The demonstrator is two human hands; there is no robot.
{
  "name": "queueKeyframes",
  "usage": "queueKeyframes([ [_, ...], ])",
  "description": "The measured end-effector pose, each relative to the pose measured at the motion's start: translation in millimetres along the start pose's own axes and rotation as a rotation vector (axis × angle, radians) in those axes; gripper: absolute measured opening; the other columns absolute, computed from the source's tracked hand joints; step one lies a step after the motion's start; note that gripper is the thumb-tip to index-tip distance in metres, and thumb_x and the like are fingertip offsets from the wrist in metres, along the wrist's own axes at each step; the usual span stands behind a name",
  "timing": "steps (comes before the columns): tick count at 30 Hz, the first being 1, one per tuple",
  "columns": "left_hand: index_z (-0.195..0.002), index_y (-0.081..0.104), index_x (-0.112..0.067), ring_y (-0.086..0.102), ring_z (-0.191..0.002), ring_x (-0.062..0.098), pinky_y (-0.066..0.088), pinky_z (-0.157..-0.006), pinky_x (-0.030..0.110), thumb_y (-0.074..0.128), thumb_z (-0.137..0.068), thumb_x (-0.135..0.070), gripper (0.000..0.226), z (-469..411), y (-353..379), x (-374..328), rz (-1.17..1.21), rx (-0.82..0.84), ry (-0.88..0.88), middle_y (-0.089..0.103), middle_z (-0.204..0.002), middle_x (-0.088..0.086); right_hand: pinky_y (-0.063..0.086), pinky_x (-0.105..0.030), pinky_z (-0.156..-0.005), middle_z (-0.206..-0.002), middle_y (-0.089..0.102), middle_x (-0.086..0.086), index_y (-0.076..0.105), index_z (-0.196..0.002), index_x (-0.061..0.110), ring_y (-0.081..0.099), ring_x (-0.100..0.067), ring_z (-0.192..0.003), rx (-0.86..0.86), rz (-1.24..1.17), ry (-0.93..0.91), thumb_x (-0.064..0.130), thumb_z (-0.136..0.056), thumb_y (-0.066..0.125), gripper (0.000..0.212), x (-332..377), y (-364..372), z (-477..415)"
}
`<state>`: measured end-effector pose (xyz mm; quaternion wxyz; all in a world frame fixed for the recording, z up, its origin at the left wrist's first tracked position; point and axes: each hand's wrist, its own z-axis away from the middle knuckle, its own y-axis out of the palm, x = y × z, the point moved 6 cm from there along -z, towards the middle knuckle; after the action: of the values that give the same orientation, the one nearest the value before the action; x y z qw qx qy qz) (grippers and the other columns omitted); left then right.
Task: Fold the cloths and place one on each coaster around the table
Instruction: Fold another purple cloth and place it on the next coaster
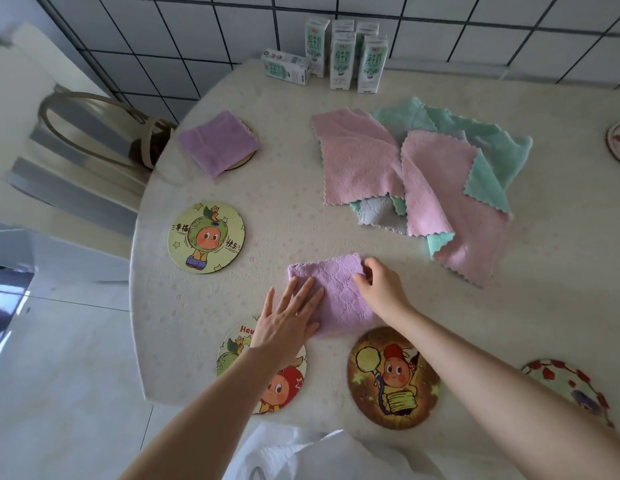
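A folded purple cloth (336,289) lies on the table in front of me. My left hand (287,320) presses flat on its left side, fingers spread. My right hand (381,285) pinches its right edge near the upper corner. Another folded purple cloth (220,142) rests on a coaster (247,157) at the far left. Bare round coasters lie around the rim: a green one (206,237), one under my left forearm (287,379), a brown one (393,377), a red-flowered one (568,389) and one at the right edge (619,143). A pile of unfolded pink, teal and grey cloths (419,174) sits mid-table.
Several milk cartons (343,53) stand at the back of the table by the tiled wall, one lying flat (287,65). A chair with a curved back (93,129) stands left of the table. The table edge (135,289) curves along the left.
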<state>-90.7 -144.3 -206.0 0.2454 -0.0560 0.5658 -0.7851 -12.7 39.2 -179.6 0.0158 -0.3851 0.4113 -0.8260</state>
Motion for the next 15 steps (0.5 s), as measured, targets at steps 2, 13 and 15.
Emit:
queueKeyframes([
  [2,-0.149,-0.012,-0.033,-0.021,-0.142,0.021,-0.005,-0.113,0.052,0.004,-0.09,-0.056,0.065,0,0,0,0.0,-0.004,-0.006,-0.019,-0.156,-0.008,0.046,-0.034,-0.074,-0.094,0.065,-0.009,0.059,-0.097,0.008,0.061,-0.028,-0.087,-0.038,0.055,-0.017,0.022,-0.091,0.057,0.015,-2,-4,-5],
  [13,-0.147,-0.018,-0.034,-0.026,-0.141,0.024,-0.009,-0.113,0.055,0.041,-0.083,-0.069,0.093,-9,-8,12,0.079,0.017,-0.131,-0.027,-0.153,-0.011,0.048,-0.037,-0.076,-0.112,0.05,-0.009,0.046,-0.116,0.01,0.056,-0.031,-0.099,-0.008,0.339,-0.027,0.038,-0.083,0.068,0.049,-10,4,26],
  [15,-0.146,-0.018,-0.037,-0.026,-0.141,0.024,-0.009,-0.113,0.058,0.044,-0.081,-0.071,0.096,-10,-11,18,0.095,0.018,-0.137,-0.026,-0.154,-0.012,0.048,-0.034,-0.076,-0.112,0.051,-0.008,0.047,-0.116,0.011,0.059,-0.029,-0.098,0.001,0.321,-0.008,0.034,-0.083,0.069,0.045,-9,1,24],
])
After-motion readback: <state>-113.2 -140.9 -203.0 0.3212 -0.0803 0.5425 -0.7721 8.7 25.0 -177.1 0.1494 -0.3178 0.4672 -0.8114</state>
